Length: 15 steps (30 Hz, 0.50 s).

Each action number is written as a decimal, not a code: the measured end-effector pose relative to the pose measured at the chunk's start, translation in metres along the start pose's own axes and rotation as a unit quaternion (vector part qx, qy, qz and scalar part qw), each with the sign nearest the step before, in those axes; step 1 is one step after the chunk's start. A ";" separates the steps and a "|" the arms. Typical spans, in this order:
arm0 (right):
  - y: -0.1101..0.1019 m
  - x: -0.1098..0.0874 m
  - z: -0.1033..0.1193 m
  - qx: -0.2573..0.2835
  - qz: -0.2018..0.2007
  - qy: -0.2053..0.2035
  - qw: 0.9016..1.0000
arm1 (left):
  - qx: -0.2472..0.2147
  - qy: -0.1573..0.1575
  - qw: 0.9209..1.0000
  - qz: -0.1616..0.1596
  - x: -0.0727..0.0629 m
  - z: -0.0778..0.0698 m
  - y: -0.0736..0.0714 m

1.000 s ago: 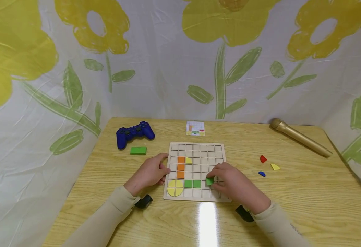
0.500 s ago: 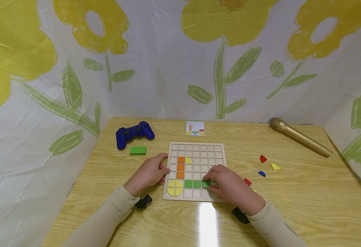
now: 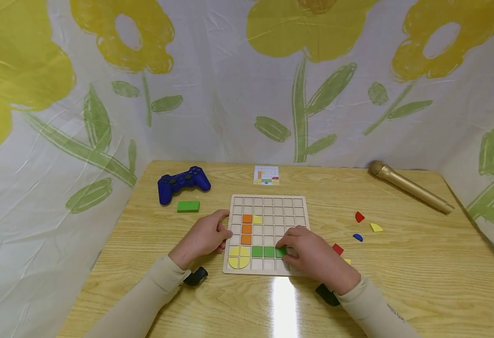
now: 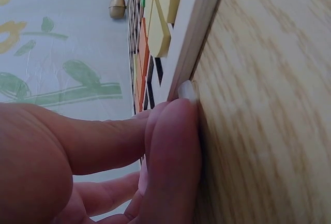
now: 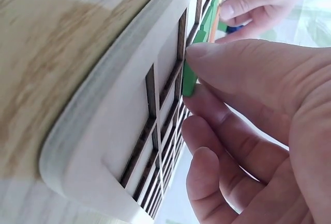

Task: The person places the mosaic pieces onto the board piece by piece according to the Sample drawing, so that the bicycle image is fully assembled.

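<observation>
A wooden grid board (image 3: 268, 199) lies on the table. My left hand (image 3: 200, 237) touches its left edge; in the left wrist view the thumb (image 4: 173, 146) presses against the board's side. My right hand (image 3: 314, 253) pinches a green square tile (image 3: 280, 252) between thumb and fingertips, at a cell to the right of two green tiles (image 3: 262, 252). The right wrist view shows this tile (image 5: 190, 79) low against the grid, though its seating is hard to tell. Orange squares (image 3: 247, 229), a yellow quarter-circle (image 3: 257, 219) and a yellow circle (image 3: 239, 257) of quarter pieces lie in other cells.
A pattern card (image 3: 266, 175) lies behind the board. At left are a blue game controller (image 3: 183, 183) and a green block (image 3: 188, 206). Loose red (image 3: 359, 216), yellow (image 3: 376, 227) and blue (image 3: 358, 237) pieces lie at right, before a gold microphone (image 3: 411, 188).
My right hand has moved slightly left and down with the green tile, bringing it beside the other green tiles. A red piece beyond that hand has come into view. The left hand stays put.
</observation>
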State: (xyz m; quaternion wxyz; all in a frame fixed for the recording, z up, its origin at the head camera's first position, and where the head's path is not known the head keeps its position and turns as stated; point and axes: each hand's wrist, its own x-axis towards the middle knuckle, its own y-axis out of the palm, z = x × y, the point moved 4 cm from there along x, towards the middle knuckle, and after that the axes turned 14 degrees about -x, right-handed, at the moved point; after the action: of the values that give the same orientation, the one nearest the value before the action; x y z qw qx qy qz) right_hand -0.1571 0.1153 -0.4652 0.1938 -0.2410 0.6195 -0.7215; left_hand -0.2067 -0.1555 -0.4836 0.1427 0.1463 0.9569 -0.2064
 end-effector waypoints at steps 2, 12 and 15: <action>0.000 0.000 0.000 0.001 0.001 -0.001 1.000 | 0.000 0.000 1.000 0.000 0.000 0.000 0.000; 0.002 0.001 -0.001 0.006 0.003 0.002 1.000 | 0.003 0.004 1.000 0.001 0.000 0.000 0.000; 0.002 0.001 -0.001 0.006 0.003 0.002 1.000 | 0.006 0.006 1.000 0.002 0.000 0.001 0.000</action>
State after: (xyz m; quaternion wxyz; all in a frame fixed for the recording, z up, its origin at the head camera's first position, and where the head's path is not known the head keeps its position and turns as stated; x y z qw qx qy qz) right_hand -0.1584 0.1154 -0.4673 0.1963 -0.2370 0.6165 -0.7247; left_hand -0.2070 -0.1560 -0.4841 0.1366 0.1501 0.9561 -0.2115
